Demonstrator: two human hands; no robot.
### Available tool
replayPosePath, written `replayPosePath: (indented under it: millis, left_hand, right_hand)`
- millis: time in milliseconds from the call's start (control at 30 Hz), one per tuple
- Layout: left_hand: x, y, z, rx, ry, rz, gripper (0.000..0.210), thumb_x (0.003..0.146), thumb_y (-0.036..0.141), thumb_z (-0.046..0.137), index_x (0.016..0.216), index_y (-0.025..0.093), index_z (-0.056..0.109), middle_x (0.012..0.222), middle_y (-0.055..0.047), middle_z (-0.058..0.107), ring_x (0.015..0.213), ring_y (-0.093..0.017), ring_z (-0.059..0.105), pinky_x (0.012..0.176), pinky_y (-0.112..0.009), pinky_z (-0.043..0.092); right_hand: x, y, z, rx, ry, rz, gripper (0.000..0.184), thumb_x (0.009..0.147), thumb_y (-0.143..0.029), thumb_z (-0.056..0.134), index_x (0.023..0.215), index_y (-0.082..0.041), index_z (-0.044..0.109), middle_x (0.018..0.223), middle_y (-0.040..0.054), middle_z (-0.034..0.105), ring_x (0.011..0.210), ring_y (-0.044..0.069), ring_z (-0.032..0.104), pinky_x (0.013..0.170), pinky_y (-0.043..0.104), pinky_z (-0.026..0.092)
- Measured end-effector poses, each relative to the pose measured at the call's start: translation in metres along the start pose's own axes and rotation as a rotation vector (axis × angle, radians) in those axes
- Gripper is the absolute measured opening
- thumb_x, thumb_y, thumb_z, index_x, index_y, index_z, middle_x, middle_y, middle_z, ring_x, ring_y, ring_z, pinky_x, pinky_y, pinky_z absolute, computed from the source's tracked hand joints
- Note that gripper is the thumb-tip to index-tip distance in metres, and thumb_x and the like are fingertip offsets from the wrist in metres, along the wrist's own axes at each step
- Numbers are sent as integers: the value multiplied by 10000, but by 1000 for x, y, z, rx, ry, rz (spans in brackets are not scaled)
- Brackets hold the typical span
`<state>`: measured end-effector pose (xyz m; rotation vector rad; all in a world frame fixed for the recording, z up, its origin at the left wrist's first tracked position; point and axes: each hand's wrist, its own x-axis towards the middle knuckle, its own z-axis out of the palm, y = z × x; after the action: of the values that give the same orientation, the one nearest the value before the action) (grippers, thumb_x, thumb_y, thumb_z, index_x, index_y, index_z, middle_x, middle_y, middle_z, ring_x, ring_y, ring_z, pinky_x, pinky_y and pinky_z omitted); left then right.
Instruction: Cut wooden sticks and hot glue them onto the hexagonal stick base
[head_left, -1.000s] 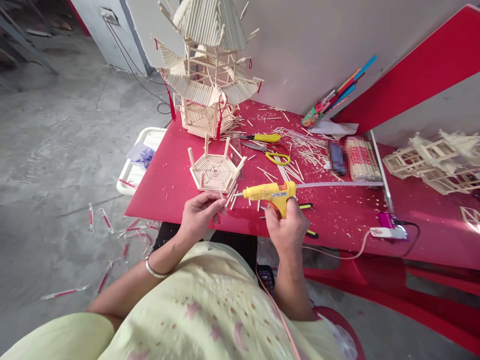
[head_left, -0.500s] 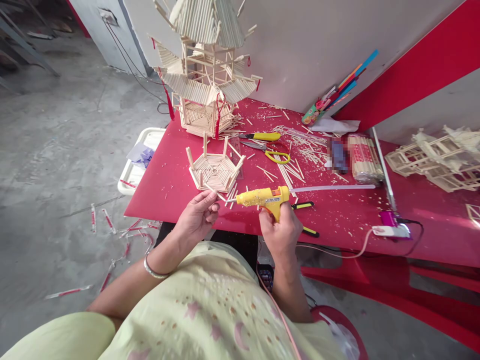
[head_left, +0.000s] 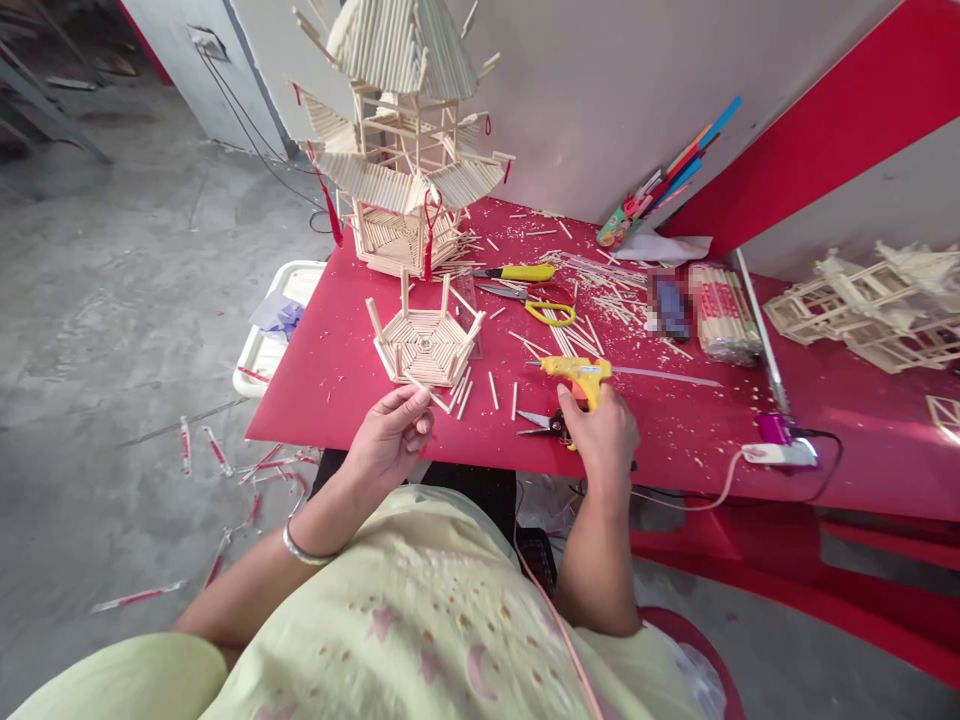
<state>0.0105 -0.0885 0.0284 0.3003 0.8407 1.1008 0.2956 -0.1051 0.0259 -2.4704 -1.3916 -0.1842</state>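
Observation:
My left hand (head_left: 396, 428) pinches a thin wooden stick (head_left: 430, 391) between thumb and fingertips, just in front of a hexagonal stick base (head_left: 426, 345) with short upright posts. In my right hand (head_left: 604, 432) is the handle of a yellow hot glue gun (head_left: 571, 368). Its nozzle points left, and a clear glue stick (head_left: 664, 377) sticks out behind. Below the gun lie cutters (head_left: 541, 424) with open blades, their handles partly hidden by my right hand. Several cut sticks (head_left: 463, 395) rest on the red table between my hands.
A tall stick pagoda (head_left: 409, 180) with red tassels stands behind the base. Yellow-handled scissors (head_left: 551, 312), a yellow-handled tool (head_left: 526, 272) and scattered sticks lie mid-table. Farther right are a bundle of wrapped sticks (head_left: 725, 315), a power strip (head_left: 780, 455) and another stick frame (head_left: 874, 310).
My right hand has carried the glue gun right, away from the stick in my left hand. The cutters' blades now show. My left hand has barely moved.

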Motion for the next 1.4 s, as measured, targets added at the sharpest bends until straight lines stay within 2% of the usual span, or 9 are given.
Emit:
replayPosePath:
  millis: [100, 167, 200, 300, 400, 600, 833, 1000, 1400]
  left_hand:
    - [2, -2, -5, 79, 21, 62, 402, 605, 336, 986, 805, 162, 683, 560, 56, 545, 476, -44, 469, 373, -121, 306]
    - [5, -3, -8, 121, 32, 108, 405, 605, 352, 983, 797, 162, 681, 564, 48, 557, 490, -53, 485, 376, -125, 310]
    - [7, -4, -9, 139, 36, 126, 404, 604, 355, 981, 787, 162, 677, 568, 45, 561, 494, -55, 489, 378, -127, 310]
    - [12, -7, -11, 171, 50, 154, 382, 623, 342, 971, 773, 162, 669, 606, 36, 591, 505, -51, 499, 393, -132, 321]
    - [16, -9, -12, 179, 61, 165, 357, 642, 328, 962, 783, 162, 680, 615, 28, 606, 516, -55, 509, 412, -137, 342]
    - [21, -10, -10, 190, 58, 166, 337, 663, 339, 950, 772, 166, 682, 595, 32, 588, 511, -60, 506, 424, -146, 334]
    - [23, -10, -15, 195, 63, 178, 324, 676, 332, 945, 786, 178, 681, 611, 35, 590, 524, -62, 506, 443, -152, 354]
    - [23, -10, -17, 186, 62, 179, 307, 690, 323, 937, 783, 179, 682, 608, 32, 595, 529, -65, 518, 450, -155, 365]
    - [23, -11, -17, 192, 65, 175, 320, 688, 327, 937, 779, 179, 668, 610, 38, 589, 526, -63, 518, 451, -152, 364]
  right_hand:
    - [4, -5, -5, 87, 127, -68, 513, 910, -616, 641, 1060, -145, 774, 1136, 217, 740, 1041, 351, 642, 869, 446, 462]
    - [-2, -28, -4, 378, 208, -125, 453, 997, -558, 551, 1020, -176, 794, 1105, 173, 765, 1027, 294, 660, 921, 421, 475]
    - [-5, -43, -2, 578, 140, -164, 459, 1016, -552, 524, 984, -185, 798, 1011, 145, 783, 933, 253, 682, 879, 380, 500]
    - [-7, -90, 14, 1043, -265, -229, 432, 969, -592, 607, 1010, -209, 800, 929, 82, 804, 808, 208, 709, 738, 302, 527]
    - [1, -119, 29, 1225, -393, -105, 478, 923, -651, 636, 902, -199, 790, 784, 38, 762, 690, 170, 657, 619, 256, 466]
    - [7, -130, 28, 1273, -508, -36, 535, 838, -706, 693, 725, -187, 754, 576, -22, 617, 524, 103, 485, 504, 235, 325]
    - [2, -137, 33, 1413, -550, 39, 447, 814, -624, 743, 796, -178, 774, 675, 17, 722, 549, 113, 553, 503, 229, 381]
    - [3, -138, 34, 1405, -523, 1, 421, 838, -604, 722, 794, -188, 769, 714, 28, 749, 617, 135, 616, 558, 230, 445]
    - [4, -137, 31, 1357, -492, -59, 370, 867, -559, 708, 831, -197, 779, 709, 23, 746, 633, 151, 632, 565, 233, 448]
